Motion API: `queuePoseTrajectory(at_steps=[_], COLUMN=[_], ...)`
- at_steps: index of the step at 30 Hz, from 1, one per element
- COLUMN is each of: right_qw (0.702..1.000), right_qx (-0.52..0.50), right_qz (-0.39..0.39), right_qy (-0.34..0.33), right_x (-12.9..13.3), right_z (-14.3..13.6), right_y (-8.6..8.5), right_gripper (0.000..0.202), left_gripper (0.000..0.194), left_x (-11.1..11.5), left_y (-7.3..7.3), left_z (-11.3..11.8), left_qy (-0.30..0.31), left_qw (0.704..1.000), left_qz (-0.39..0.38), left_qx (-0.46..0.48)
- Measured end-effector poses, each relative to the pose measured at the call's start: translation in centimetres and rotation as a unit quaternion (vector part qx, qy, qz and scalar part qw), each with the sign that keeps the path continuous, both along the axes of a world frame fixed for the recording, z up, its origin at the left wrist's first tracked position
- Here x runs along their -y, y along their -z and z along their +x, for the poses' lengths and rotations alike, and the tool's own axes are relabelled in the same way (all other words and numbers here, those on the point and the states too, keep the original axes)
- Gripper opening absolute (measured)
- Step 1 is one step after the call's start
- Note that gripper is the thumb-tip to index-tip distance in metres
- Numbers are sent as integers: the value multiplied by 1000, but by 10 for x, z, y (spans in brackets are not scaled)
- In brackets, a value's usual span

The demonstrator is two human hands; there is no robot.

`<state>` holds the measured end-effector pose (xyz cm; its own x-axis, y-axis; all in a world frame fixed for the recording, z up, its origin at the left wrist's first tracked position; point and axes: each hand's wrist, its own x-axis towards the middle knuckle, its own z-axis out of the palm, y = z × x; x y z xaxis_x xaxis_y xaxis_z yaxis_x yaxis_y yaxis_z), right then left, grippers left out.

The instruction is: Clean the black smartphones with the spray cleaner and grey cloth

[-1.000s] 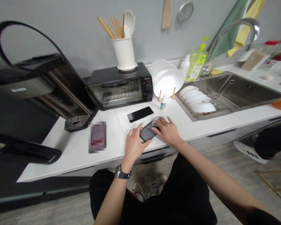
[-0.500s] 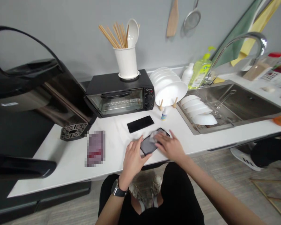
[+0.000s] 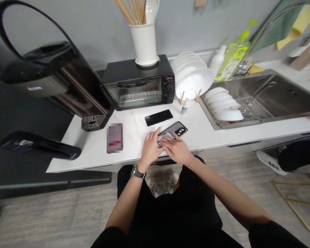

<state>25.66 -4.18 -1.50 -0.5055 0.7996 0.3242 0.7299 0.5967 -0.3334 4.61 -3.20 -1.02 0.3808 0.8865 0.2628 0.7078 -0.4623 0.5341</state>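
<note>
A phone case (image 3: pixel 176 128) with a dark rim, a grey back and several round camera openings lies on the white counter in front of me. My left hand (image 3: pixel 150 148) grips its near left end, thumb along the near edge. Pressed on the case is a crumpled white wipe (image 3: pixel 167 135), partly covered by the fingers of my right hand (image 3: pixel 177 150). Just behind the case lies a black phone (image 3: pixel 158 117), screen up. A small white bottle (image 3: pixel 184 106) with a blue label stands behind them to the right.
A toaster oven (image 3: pixel 139 91) carries a white utensil holder (image 3: pixel 144 43). Plates (image 3: pixel 195 81) stand in a rack beside the sink (image 3: pixel 279 103), which holds bowls (image 3: pixel 229 114). On the left are a black drinks machine (image 3: pixel 74 79) and a blurred-out packet (image 3: pixel 115 137). Another person's shoe (image 3: pixel 271 162) shows at right.
My right hand has slid with the wipe from the far right end of the case toward its near left end, uncovering the camera openings. My view has tilted downward.
</note>
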Motion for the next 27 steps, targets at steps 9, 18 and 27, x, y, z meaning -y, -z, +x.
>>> queuePoseTrajectory(at_steps=[9, 18, 27], right_qw=[998, 958, 939], right_qx=[-53, -240, -298], right_qz=[-22, -20, 1], right_qy=[28, 158, 172], right_x=[-6, -6, -4], right_z=[7, 14, 8], right_y=[0, 5, 11], right_gripper=[24, 48, 45], left_gripper=[93, 105, 47], left_x=[1, -5, -3], left_y=[3, 13, 13], left_z=[-2, -6, 2], left_qy=[14, 20, -73], left_qw=[1000, 990, 994], left_qz=[-3, -44, -9], left_qx=[14, 131, 84])
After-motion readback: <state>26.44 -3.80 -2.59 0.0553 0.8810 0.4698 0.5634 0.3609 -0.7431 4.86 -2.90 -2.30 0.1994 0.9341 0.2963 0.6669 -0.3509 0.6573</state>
